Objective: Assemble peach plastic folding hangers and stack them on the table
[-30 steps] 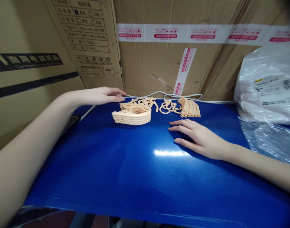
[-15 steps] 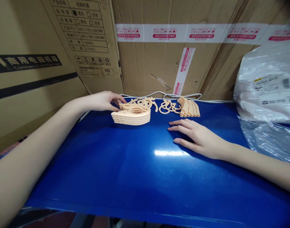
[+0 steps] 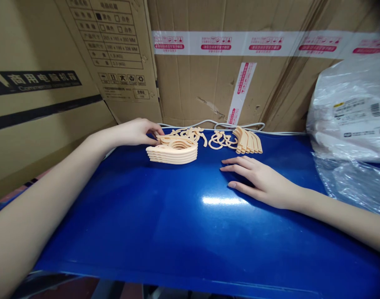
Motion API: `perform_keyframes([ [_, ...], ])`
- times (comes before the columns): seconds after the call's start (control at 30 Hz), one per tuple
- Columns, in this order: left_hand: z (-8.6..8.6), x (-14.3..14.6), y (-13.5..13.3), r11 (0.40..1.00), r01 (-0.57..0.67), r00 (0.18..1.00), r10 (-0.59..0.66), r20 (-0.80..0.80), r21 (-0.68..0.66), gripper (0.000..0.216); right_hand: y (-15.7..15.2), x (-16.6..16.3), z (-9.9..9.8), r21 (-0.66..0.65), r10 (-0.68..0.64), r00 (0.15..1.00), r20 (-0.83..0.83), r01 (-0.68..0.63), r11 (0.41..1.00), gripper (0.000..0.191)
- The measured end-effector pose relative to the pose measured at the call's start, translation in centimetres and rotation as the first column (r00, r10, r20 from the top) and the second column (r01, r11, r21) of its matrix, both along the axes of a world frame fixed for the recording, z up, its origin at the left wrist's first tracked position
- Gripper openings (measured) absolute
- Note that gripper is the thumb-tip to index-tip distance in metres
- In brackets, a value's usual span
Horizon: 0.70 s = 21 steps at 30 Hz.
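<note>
My left hand (image 3: 135,132) reaches to the back left of a neat stack of curved beige plastic hanger parts (image 3: 171,157). Its thumb and fingers close on a beige hanger piece (image 3: 162,138) at the rear of the stack; the fingertips are partly hidden. My right hand (image 3: 255,180) lies palm down on the blue tabletop, fingers apart, holding nothing. Beyond it stands a row of beige hanger arms (image 3: 248,141). Beige hooks (image 3: 219,140) lie loose beside that row, and more hook-shaped pieces (image 3: 191,133) lie behind the stack.
The blue table (image 3: 165,224) ends against a cardboard wall (image 3: 190,87) with a white cable (image 3: 205,122) along its foot. A large printed carton (image 3: 43,50) stands at left. A clear plastic bag (image 3: 351,112) with white contents sits at right.
My left thumb and fingers have drawn closer together on the piece at the back of the stack. My right hand stays where it was.
</note>
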<state>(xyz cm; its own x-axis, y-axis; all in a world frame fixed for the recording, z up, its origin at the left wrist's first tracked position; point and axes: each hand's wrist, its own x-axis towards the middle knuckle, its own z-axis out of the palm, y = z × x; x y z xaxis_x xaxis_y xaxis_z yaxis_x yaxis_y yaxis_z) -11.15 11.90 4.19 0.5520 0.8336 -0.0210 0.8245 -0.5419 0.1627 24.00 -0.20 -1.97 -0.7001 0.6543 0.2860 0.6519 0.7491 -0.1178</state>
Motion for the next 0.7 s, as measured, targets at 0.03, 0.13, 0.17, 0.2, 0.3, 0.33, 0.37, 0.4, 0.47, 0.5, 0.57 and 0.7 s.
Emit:
perform_keyframes([
  [0.03,0.04,0.02,-0.03,1.000,-0.006,1.000,0.006,-0.013,0.001,0.043,0.00,0.00,0.00,0.001,0.002,1.000,-0.001,-0.002,1.000,0.038],
  [0.13,0.16,0.01,-0.07,0.999,-0.012,0.998,0.014,-0.060,0.036,0.044,0.02,0.02,-0.01,0.003,0.003,1.000,0.004,-0.003,1.000,0.038],
  [0.17,0.18,0.00,-0.08,0.999,-0.008,0.997,0.012,-0.071,0.050,0.045,0.02,0.03,-0.01,0.002,0.001,1.000,0.007,-0.001,1.000,0.038],
  [0.2,0.19,0.00,-0.08,0.998,-0.004,0.997,0.009,-0.081,0.061,0.045,0.02,0.03,-0.01,0.001,0.000,1.000,0.009,0.000,1.000,0.038],
  [0.3,0.17,0.00,-0.12,0.997,0.011,0.995,-0.004,-0.096,0.081,0.044,0.00,0.02,0.01,-0.005,-0.005,1.000,0.019,0.005,1.000,0.039],
  [0.33,0.16,0.00,-0.13,0.996,0.016,0.995,-0.007,-0.100,0.089,0.044,0.00,0.00,0.03,-0.007,-0.006,1.000,0.022,0.007,1.000,0.039],
  [0.37,0.16,0.00,-0.13,0.995,0.020,0.994,-0.010,-0.105,0.096,0.045,-0.01,-0.01,0.04,-0.009,-0.007,1.000,0.026,0.008,1.000,0.039],
  [0.4,0.17,0.00,-0.13,0.995,0.025,0.994,-0.014,-0.110,0.099,0.045,-0.01,-0.02,0.05,-0.011,-0.008,1.000,0.028,0.008,1.000,0.039],
  [0.47,0.20,-0.01,-0.11,0.995,0.032,0.993,-0.021,-0.119,0.096,0.046,0.00,-0.03,0.07,-0.013,-0.007,1.000,0.029,0.007,1.000,0.039],
  [0.5,0.21,-0.01,-0.10,0.995,0.030,0.992,-0.019,-0.123,0.092,0.046,0.01,-0.03,0.07,-0.014,-0.006,1.000,0.031,0.007,1.000,0.039],
  [0.57,0.21,0.01,-0.07,0.996,0.023,0.991,-0.012,-0.130,0.083,0.046,0.03,-0.02,0.07,-0.013,-0.006,0.999,0.036,0.006,1.000,0.040],
  [0.7,0.15,-0.03,-0.01,0.996,0.022,0.993,-0.012,-0.119,0.083,0.048,0.04,0.00,0.06,-0.010,-0.007,0.999,0.041,0.007,1.000,0.040],
])
